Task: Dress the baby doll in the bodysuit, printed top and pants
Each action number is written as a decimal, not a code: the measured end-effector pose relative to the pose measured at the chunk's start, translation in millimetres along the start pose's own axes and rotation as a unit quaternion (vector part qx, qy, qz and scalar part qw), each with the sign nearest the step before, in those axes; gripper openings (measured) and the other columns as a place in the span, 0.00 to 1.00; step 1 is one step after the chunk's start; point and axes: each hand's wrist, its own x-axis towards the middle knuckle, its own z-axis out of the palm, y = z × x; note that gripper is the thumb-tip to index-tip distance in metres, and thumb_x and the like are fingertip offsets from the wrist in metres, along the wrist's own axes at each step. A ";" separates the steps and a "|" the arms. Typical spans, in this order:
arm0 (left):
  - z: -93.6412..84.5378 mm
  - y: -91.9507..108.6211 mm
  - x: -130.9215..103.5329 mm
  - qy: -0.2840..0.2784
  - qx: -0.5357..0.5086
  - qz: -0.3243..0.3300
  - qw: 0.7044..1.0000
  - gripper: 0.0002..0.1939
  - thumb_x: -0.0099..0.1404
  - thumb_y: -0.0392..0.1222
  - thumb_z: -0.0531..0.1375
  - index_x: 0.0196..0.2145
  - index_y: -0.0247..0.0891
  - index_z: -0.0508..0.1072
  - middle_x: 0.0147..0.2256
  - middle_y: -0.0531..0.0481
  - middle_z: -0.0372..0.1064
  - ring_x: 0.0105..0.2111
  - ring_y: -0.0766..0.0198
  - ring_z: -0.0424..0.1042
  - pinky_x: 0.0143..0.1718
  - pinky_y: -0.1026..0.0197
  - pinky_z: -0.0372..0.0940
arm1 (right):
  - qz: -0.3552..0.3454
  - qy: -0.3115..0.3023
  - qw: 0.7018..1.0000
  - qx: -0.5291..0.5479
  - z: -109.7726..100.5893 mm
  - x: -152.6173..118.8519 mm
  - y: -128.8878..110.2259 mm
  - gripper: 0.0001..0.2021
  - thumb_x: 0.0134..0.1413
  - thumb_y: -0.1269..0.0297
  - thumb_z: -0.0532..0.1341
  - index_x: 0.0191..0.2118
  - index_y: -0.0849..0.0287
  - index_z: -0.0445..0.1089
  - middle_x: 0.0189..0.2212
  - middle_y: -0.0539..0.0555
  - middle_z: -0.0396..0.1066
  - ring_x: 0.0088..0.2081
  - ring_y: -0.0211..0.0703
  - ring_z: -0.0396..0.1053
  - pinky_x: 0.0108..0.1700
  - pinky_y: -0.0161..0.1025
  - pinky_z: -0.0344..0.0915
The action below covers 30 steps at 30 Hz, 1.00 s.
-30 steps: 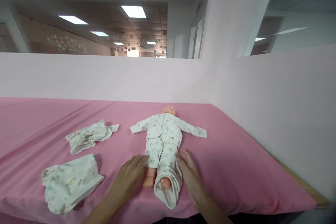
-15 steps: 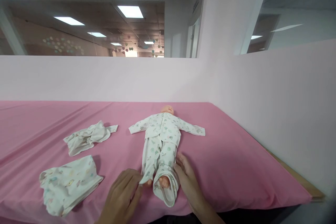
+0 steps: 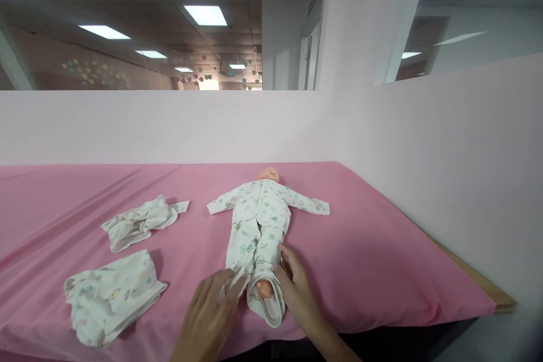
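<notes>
A baby doll (image 3: pixel 268 174) lies on its back, head toward the wall, in a white printed jacket (image 3: pixel 263 203) and matching trousers (image 3: pixel 268 243). My left hand (image 3: pixel 212 302) is closed on the lower end of the left-hand trouser leg, its thumb and fingers on the cloth. My right hand (image 3: pixel 297 285) grips the outer side of the other leg, thumb on top. That leg's cuff is folded back wide, and a bare foot (image 3: pixel 264 288) shows inside it. The other foot is mostly hidden behind my left hand.
On the pink sheet (image 3: pixel 373 260) to the left lie a folded printed cloth (image 3: pixel 112 297) and a crumpled white garment (image 3: pixel 142 222). A white wall (image 3: pixel 178 127) with windows rises behind, and another wall stands at the right. The table's front edge is close to me.
My left hand has moved slightly right and up along the trouser leg, covering its cuff. My right hand has closed in on the other leg. The view has shifted slightly.
</notes>
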 end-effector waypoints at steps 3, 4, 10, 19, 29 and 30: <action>3.9 9.4 16.7 -0.008 -0.013 0.026 1.000 0.16 0.66 0.31 0.54 0.50 0.42 0.71 0.46 0.42 0.70 0.46 0.54 0.69 0.48 0.51 0.65 | -0.009 -0.002 1.000 -0.009 -1.4 -1.1 1.0 0.24 0.57 0.63 0.60 0.59 0.53 0.64 0.59 0.53 0.63 0.61 0.50 0.58 0.63 0.47 0.56; 4.4 10.9 20.0 -0.006 -0.023 0.027 0.999 0.15 0.66 0.30 0.55 0.48 0.41 0.71 0.46 0.42 0.70 0.46 0.54 0.69 0.47 0.51 0.65 | -0.010 -0.004 1.000 -0.011 -2.3 -1.3 1.6 0.23 0.58 0.63 0.60 0.60 0.53 0.64 0.59 0.53 0.63 0.61 0.50 0.58 0.63 0.47 0.56; -12.6 7.1 22.1 -0.063 -0.177 0.038 0.981 0.13 0.69 0.32 0.52 0.46 0.41 0.72 0.44 0.43 0.70 0.47 0.57 0.68 0.48 0.54 0.66 | -0.021 -0.009 1.000 -0.001 -4.1 -1.4 2.9 0.23 0.58 0.63 0.59 0.60 0.53 0.64 0.59 0.53 0.63 0.61 0.49 0.58 0.62 0.45 0.57; -46.1 -11.5 -2.1 -0.134 -0.268 -0.067 0.952 0.11 0.67 0.43 0.57 0.46 0.47 0.76 0.52 0.42 0.69 0.53 0.54 0.68 0.49 0.55 0.71 | -0.016 -0.007 1.000 0.016 -3.6 -3.4 -5.9 0.21 0.57 0.60 0.61 0.57 0.53 0.67 0.58 0.53 0.65 0.59 0.51 0.61 0.60 0.45 0.60; -31.7 -47.8 57.9 -0.128 -0.246 -0.288 0.917 0.15 0.70 0.51 0.51 0.43 0.42 0.74 0.46 0.46 0.73 0.43 0.58 0.73 0.43 0.60 0.71 | -0.116 0.035 0.982 -0.145 0.6 -11.8 -12.1 0.12 0.58 0.60 0.59 0.47 0.53 0.71 0.52 0.55 0.65 0.53 0.51 0.64 0.55 0.43 0.64; -32.5 -45.4 64.4 -0.126 -0.242 -0.288 0.918 0.15 0.71 0.50 0.50 0.42 0.42 0.73 0.45 0.47 0.73 0.42 0.59 0.73 0.41 0.61 0.70 | -0.152 0.043 0.969 -0.191 1.7 -17.7 -13.2 0.10 0.57 0.60 0.61 0.44 0.54 0.72 0.49 0.56 0.65 0.50 0.51 0.66 0.51 0.43 0.65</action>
